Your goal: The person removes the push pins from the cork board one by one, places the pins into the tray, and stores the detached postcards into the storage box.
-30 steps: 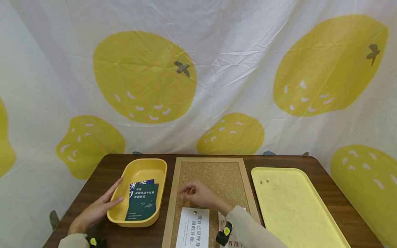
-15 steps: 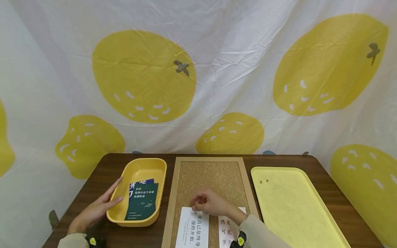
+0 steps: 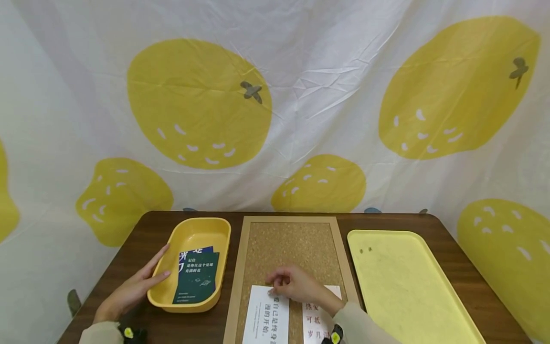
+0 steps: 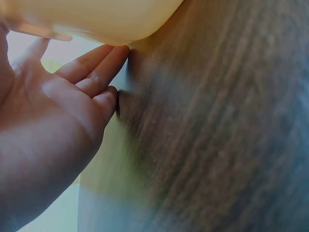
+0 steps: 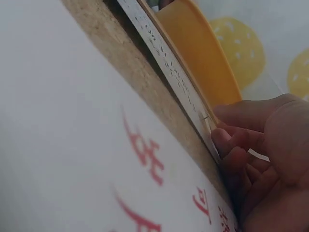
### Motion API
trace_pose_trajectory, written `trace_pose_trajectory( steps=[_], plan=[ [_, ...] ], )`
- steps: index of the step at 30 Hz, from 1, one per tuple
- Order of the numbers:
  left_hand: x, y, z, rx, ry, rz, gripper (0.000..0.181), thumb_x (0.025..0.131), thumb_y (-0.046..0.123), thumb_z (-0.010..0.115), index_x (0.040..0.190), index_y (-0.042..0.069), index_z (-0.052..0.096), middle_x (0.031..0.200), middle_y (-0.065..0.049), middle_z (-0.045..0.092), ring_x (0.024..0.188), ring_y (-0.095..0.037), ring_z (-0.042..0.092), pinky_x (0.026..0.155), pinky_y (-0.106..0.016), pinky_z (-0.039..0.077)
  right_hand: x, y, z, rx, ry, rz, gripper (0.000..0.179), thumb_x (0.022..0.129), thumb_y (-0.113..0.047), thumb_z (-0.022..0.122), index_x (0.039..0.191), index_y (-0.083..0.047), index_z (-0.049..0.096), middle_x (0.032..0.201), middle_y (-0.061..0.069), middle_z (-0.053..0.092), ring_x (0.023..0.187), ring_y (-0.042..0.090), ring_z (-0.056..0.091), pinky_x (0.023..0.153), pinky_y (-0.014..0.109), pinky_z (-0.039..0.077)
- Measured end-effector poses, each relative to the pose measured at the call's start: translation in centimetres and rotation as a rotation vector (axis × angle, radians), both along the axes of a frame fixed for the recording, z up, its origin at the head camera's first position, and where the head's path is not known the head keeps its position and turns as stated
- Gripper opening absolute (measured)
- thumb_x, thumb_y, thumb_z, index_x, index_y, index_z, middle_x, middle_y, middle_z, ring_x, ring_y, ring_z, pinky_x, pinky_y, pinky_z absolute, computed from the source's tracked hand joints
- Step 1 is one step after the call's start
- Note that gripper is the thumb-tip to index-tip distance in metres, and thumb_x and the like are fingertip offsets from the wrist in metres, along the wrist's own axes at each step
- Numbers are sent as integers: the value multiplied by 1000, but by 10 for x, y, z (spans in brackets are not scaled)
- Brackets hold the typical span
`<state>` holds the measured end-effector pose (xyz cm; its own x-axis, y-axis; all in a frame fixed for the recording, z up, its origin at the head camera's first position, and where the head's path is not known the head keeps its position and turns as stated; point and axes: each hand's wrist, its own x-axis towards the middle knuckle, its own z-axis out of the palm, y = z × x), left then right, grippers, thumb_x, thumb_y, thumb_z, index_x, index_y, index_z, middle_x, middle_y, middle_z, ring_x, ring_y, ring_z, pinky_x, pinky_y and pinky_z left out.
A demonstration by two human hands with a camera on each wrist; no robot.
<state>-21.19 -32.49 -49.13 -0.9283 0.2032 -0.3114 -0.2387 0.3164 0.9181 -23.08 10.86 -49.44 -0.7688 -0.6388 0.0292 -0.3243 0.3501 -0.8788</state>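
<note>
Brown wooden desk [image 3: 146, 234] below, right fingers [image 5: 248, 115] pinch a silvery pin [image 3: 270, 292], straight left fingers [image 3: 153, 263] probably steadying a yellow plastic tub [image 3: 202, 230].

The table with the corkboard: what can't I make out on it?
Blue card: head view, mostly covered by the green card.
Corkboard: near end cut off by the head view's bottom edge.
Red-lettered sheet: head view, part hidden behind the right wrist.
Dark specks on the yellow tray: head view, too small to identify.
Pin: tiny in head view; whether right fingers grip it is unclear.
</note>
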Motion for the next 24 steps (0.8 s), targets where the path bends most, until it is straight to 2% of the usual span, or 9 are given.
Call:
trace_pose_trajectory(
  steps=[9, 16, 18, 24],
  plan=[
    [0, 0, 1, -42, 2, -17, 85, 99, 34, 59, 160, 31, -1, 165, -17, -11, 145, -40, 19, 107, -41, 43, -2, 1, -6, 6, 13, 4, 16, 86, -11, 76, 102, -11, 75, 81, -8, 62, 69, 1, 50, 61, 16, 41],
    [0, 1, 2, -44, 17, -4, 81, 101, 32, 57, 161, 27, 2, 164, -22, -4, 136, -40, 35, 99, -42, 50, -1, 0, -6, 17, -2, 9, 13, 88, -9, 74, 100, -12, 77, 86, -7, 68, 70, 1, 52, 61, 16, 42],
    [-1, 2, 3, -59, 24, 9, 80, 101, 32, 57, 161, 25, 5, 164, -23, -2, 137, -40, 35, 100, -44, 50, -1, 1, -6, 19, -8, 6, 13, 88, -9, 74, 99, -11, 78, 88, -6, 70, 70, 2, 52, 61, 16, 42],
    [-2, 5, 8, -133, 46, 54, 76, 100, 35, 57, 160, 20, 14, 161, -27, 12, 129, -40, 46, 98, -47, 52, -1, 1, -6, 27, -8, 11, 10, 87, -8, 74, 95, -11, 79, 90, 2, 72, 70, 2, 52, 61, 16, 41]
  ],
)
